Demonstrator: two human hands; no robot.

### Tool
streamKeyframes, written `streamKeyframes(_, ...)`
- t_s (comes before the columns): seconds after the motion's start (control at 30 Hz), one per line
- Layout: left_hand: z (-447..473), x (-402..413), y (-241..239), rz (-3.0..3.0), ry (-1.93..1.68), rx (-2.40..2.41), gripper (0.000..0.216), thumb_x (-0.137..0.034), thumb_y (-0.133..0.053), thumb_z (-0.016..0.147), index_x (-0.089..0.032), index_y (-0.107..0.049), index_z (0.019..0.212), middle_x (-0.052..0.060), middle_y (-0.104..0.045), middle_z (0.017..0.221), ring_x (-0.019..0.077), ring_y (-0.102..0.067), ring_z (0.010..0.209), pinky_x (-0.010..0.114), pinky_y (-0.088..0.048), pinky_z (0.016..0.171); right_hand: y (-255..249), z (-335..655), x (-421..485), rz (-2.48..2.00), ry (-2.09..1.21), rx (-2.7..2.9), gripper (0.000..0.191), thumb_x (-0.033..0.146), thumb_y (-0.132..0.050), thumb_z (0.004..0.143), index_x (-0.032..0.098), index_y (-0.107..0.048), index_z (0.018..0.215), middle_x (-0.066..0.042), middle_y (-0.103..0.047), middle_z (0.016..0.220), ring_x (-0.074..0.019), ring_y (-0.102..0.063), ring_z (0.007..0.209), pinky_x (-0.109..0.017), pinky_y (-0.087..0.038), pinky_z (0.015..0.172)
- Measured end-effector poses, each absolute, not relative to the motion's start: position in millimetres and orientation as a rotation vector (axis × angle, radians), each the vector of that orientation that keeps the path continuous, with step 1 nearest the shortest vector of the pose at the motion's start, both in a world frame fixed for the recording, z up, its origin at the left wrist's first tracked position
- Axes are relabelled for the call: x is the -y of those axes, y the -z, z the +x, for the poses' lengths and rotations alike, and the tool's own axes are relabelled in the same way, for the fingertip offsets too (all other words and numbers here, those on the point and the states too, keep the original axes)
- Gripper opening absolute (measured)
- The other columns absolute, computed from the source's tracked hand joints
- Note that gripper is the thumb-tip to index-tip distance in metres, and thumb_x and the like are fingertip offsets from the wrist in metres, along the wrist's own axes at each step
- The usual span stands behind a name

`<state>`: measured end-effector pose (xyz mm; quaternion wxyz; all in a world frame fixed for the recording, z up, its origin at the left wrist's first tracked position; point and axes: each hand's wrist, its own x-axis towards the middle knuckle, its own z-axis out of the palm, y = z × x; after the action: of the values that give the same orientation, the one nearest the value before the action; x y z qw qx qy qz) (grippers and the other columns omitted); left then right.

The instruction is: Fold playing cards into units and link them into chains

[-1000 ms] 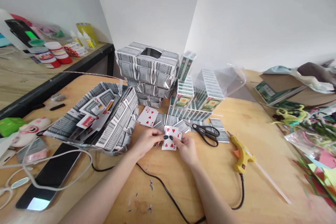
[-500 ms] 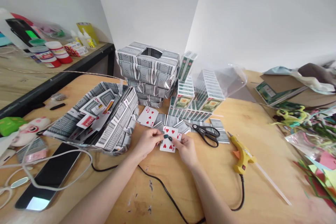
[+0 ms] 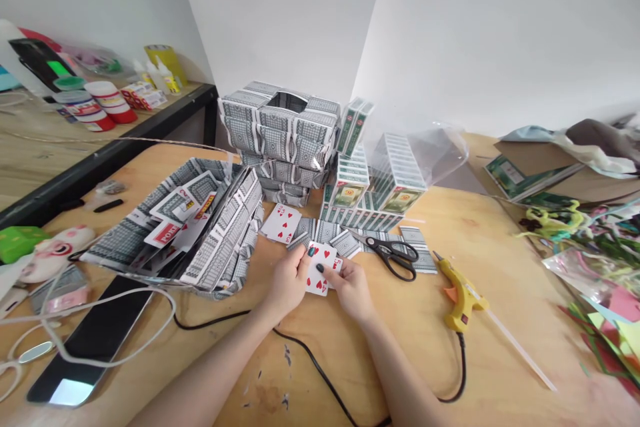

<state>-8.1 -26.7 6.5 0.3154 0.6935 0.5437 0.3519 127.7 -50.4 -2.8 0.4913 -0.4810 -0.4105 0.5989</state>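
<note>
- Clock directions are read from the held cards, with 12 o'clock straight away from the person.
- The four of hearts [image 3: 314, 280] is at the middle, face up between the two hands, above the tabletop [image 3: 480, 220]; a five of hearts [image 3: 337, 263] peeks out from behind it at 3 o'clock.
- The left hand [image 3: 287, 283] is closed in a pinch on the four of hearts, its thumb at the card's 10 o'clock corner.
- The right hand [image 3: 354, 290] is closed too — thumb pressed flat on the face of the four, gripping the pair from the 3 o'clock side.
- Grey-backed cards [image 3: 327, 232] lie at 12 o'clock, just beyond the hands; a face-up hearts card [image 3: 280, 223] lies at 10 to 11.
- Black-handled scissors [image 3: 395, 259] lie at 3 o'clock, blades over some of the grey-backed cards.
- A yellow glue gun [image 3: 465, 300] rests between 3 and 4, a clear glue stick [image 3: 520, 353] running out of its back.
- The folded-card basket [image 3: 217, 260], loose cards inside, stands at 9 to 10 — near the left hand.
- A folded-card box [image 3: 283, 137] stands between 11 and 12, and stacked card packs [image 3: 400, 197] at 1.
</note>
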Motion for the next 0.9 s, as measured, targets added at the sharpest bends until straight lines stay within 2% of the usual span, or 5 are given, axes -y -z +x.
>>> streamKeyframes(0.3, -9.6, 28.3, -6.2, 1.862, -0.903, -1.415, 0.030, -0.028, -0.032, 0.084, -0.019, -0.031, 0.056, -0.004, -0.036, 0.045, 0.0094, -0.035, 0.044, 0.023, -0.022, 0.046, 0.7, 129.9, 51.3, -1.123, -1.467, 1.004, 0.032, 0.046, -0.067, 0.067, 0.016, -0.055, 0.062, 0.003, -0.053, 0.051, -0.0100, -0.045, 0.045, -0.022, -0.035, 0.044)
streamKeyframes(0.53, -8.5, 26.2, -7.5, 1.696, -0.899, -1.319, 0.037, -0.038, -0.035, 0.085, -0.018, -0.031, 0.054, -0.005, -0.033, 0.048, 0.0085, -0.032, 0.046, 0.021, -0.024, 0.045, 0.1, 129.2, 50.5, -1.161, -1.417, 0.933, 0.032, 0.045, -0.068, 0.064, 0.014, -0.059, 0.068, -0.003, -0.063, 0.062, -0.0136, -0.054, 0.052, -0.026, -0.042, 0.050)
streamKeyframes(0.7, -12.3, 27.9, -10.7, 1.620, -0.831, -1.142, 0.033, -0.041, -0.036, 0.085, -0.018, -0.034, 0.060, -0.006, -0.033, 0.052, 0.0083, -0.032, 0.049, 0.020, -0.026, 0.047, -2.4, 131.2, 50.1, -1.168, -1.369, 0.897, 0.029, 0.042, -0.069, 0.064, 0.014, -0.060, 0.066, -0.003, -0.065, 0.064, -0.0144, -0.055, 0.053, -0.026, -0.043, 0.050)
streamKeyframes(0.9, -13.6, 27.9, -12.2, 1.665, -0.786, -1.156, 0.035, -0.042, -0.037, 0.083, -0.017, -0.036, 0.059, -0.005, -0.032, 0.052, 0.0081, -0.030, 0.050, 0.021, -0.023, 0.046, -3.8, 132.1, 49.3, -1.183, -1.370, 0.888, 0.032, 0.045, -0.069, 0.063, 0.014, -0.062, 0.067, -0.004, -0.066, 0.065, -0.0150, -0.056, 0.053, -0.027, -0.044, 0.051)
